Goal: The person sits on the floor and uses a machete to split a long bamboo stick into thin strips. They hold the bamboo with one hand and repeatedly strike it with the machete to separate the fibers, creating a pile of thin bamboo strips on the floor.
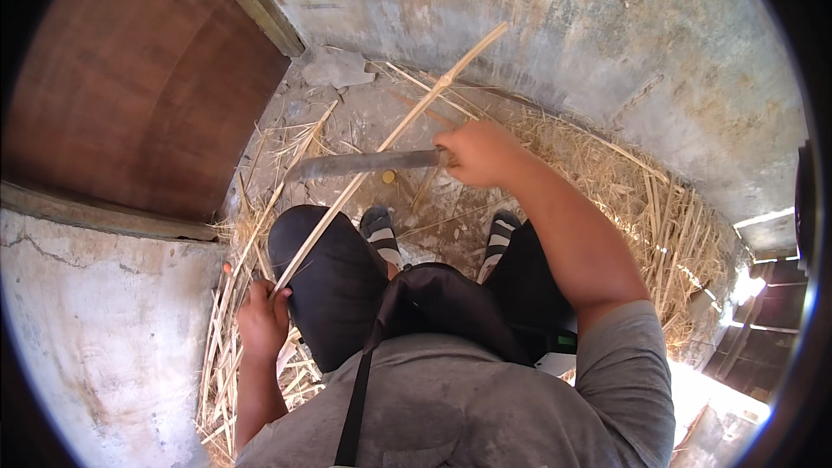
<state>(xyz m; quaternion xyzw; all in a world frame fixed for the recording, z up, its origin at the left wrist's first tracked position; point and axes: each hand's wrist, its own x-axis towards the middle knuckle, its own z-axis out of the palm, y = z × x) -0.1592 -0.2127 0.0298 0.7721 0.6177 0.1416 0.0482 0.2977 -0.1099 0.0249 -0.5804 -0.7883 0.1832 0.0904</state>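
Observation:
My left hand point(263, 316), beside my left knee, is closed round the lower end of a long, pale bamboo strip point(412, 117). The strip slants up and to the right past the knee, with a knot near its far end. In my right hand point(481, 153) is the handle of a machete point(364, 163), whose broad, dull blade points left. The blade crosses the strip about midway along it; whether the two touch, I cannot tell. Most of the handle is hidden by my fingers.
Split bamboo strips and shavings point(641, 217) are heaped along the right wall, with more strips point(227, 364) down my left side. A brown door panel point(147, 78) stands at the upper left. A stained wall point(563, 26) runs along the back. A small yellow round thing point(388, 177) lies on the floor.

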